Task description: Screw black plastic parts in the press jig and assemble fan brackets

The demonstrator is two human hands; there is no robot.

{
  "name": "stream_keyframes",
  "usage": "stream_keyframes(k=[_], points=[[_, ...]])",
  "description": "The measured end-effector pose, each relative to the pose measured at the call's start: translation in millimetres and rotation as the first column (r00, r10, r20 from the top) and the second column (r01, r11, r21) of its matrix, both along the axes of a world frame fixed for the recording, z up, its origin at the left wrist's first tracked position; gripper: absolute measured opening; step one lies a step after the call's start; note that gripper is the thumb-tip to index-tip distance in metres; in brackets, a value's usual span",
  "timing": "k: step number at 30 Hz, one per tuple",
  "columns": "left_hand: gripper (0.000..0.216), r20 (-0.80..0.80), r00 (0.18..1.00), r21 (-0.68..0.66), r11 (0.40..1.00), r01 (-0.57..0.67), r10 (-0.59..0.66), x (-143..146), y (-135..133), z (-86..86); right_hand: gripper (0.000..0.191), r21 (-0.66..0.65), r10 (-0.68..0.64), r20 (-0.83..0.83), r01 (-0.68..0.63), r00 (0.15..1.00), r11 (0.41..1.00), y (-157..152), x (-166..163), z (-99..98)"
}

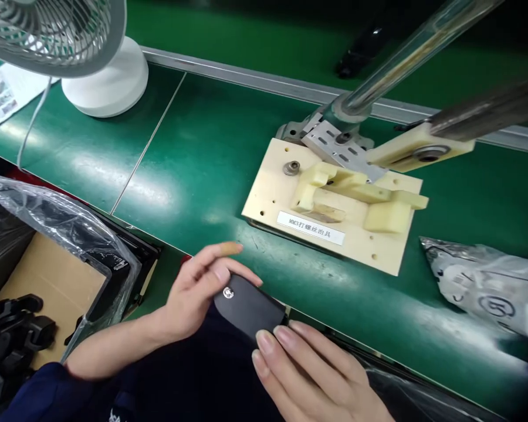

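Note:
Both of my hands hold one small black plastic part with a round metal stud near its left end, close to my body at the front edge of the green bench. My left hand grips its left end, thumb beside the stud and forefinger stretched out above. My right hand pinches the right end with its fingertips. A cream fixture plate with raised cream blocks and a white label lies on the bench just beyond, apart from my hands.
A press arm with a chrome column and cream head overhangs the fixture. A white fan stands at the back left. A cardboard box lined with plastic holds black parts at the left. A grey bag lies at the right.

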State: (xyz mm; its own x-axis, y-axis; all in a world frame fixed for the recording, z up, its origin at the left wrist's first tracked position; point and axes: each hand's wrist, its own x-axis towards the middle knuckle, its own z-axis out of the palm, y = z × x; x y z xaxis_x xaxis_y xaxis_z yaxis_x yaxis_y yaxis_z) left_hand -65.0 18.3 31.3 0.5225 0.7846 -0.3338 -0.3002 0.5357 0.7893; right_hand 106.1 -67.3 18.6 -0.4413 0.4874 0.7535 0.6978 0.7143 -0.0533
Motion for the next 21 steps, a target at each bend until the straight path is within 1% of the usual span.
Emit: stream_keyframes(k=[2, 3, 4, 6, 7, 8, 9, 10, 11, 12, 13, 14, 15, 16, 17, 18, 19, 20, 21], points=[[0.025, -0.035, 0.988, -0.05, 0.987, -0.151, 0.149, -0.2, 7.5, 0.6, 0.019, -0.015, -0.024, -0.016, 0.024, 1.0, 1.0, -0.9, -0.6, 1.8], [0.024, -0.04, 0.983, -0.056, 0.982, -0.18, 0.178, -0.8, 10.2, 1.1, 0.018, -0.037, -0.043, -0.021, 0.042, 0.999, 0.998, -1.9, -0.5, 3.7], [0.025, -0.039, 0.988, -0.056, 0.987, -0.149, 0.147, -1.7, 11.8, 1.7, 0.017, -0.068, -0.058, -0.011, 0.057, 0.998, 0.996, -2.9, -0.2, 5.9], [0.03, -0.038, 0.999, -0.053, 0.998, 0.031, -0.033, -3.3, 12.1, 2.9, 0.015, -0.129, -0.059, 0.037, 0.063, 0.998, 0.99, -4.8, 1.2, 9.5], [0.032, -0.046, 0.992, -0.065, 0.991, 0.118, -0.121, -3.7, 11.3, 3.3, 0.014, -0.143, -0.042, 0.06, 0.05, 0.997, 0.988, -5.6, 1.9, 10.0], [0.032, -0.063, 0.984, -0.084, 0.983, 0.161, -0.167, -3.5, 10.5, 3.5, 0.014, -0.143, -0.023, 0.071, 0.033, 0.997, 0.989, -6.7, 2.3, 9.4], [0.031, -0.087, 0.983, -0.103, 0.983, 0.151, -0.16, -2.8, 10.0, 3.6, 0.015, -0.141, -0.027, 0.053, 0.034, 0.998, 0.989, -8.0, 2.2, 7.6], [0.03, -0.116, 0.988, -0.109, 0.99, 0.09, -0.103, -1.6, 9.7, 3.4, 0.017, -0.145, -0.067, -0.006, 0.065, 0.998, 0.987, -9.6, 1.4, 4.9], [0.028, -0.143, 0.99, -0.095, 0.995, 0.002, -0.015, -0.2, 9.9, 3.2, 0.023, -0.174, -0.138, -0.105, 0.118, 0.985, 0.978, -11.5, 0.1, 1.7], [0.026, -0.163, 0.984, -0.066, 0.995, -0.078, 0.066, 1.2, 10.1, 2.8, 0.033, -0.228, -0.235, -0.249, 0.179, 0.94, 0.957, -13.6, -1.8, -1.6], [0.026, -0.171, 0.977, -0.026, 0.991, -0.134, 0.128, 2.4, 10.2, 2.5, 0.042, -0.314, -0.348, -0.421, 0.225, 0.837, 0.922, -15.5, -4.0, -4.4], [0.025, -0.173, 0.971, 0.016, 0.987, -0.162, 0.162, 3.1, 10.0, 2.0, 0.048, -0.421, -0.455, -0.589, 0.227, 0.668, 0.878, -17.0, -6.2, -6.2], [0.026, -0.175, 0.969, 0.057, 0.985, -0.164, 0.172, 3.3, 9.3, 1.3, 0.047, -0.527, -0.537, -0.713, 0.162, 0.45, 0.834, -17.8, -8.1, -6.8], [0.025, -0.182, 0.97, 0.093, 0.985, -0.147, 0.162, 3.0, 8.0, 0.5, 0.044, -0.599, -0.591, -0.775, 0.037, 0.224, 0.8, -17.8, -9.7, -6.3], [0.025, -0.193, 0.971, 0.122, 0.985, -0.118, 0.141, 2.3, 6.2, -0.5, 0.042, -0.63, -0.632, -0.774, -0.116, 0.017, 0.768, -17.1, -10.8, -4.6], [0.024, -0.206, 0.971, 0.149, 0.985, -0.087, 0.118, 1.4, 4.1, -1.6, 0.041, -0.616, -0.663, -0.733, -0.266, -0.153, 0.742, -15.9, -11.4, -2.1], [0.024, -0.219, 0.971, 0.176, 0.983, -0.06, 0.098, 0.5, 2.0, -2.7, 0.042, -0.57, -0.684, -0.675, -0.393, -0.276, 0.721, -14.4, -11.6, 0.7], [0.024, -0.229, 0.97, 0.205, 0.978, -0.037, 0.085, -0.2, -0.1, -3.7, 0.043, -0.511, -0.697, -0.62, -0.488, -0.362, 0.708, -13.0, -11.6, 3.4], [0.023, -0.238, 0.968, 0.235, 0.972, -0.02, 0.077, -0.6, -2.0, -4.3, 0.043, -0.454, -0.7, -0.578, -0.547, -0.42, 0.703, -12.1, -11.6, 5.8]])
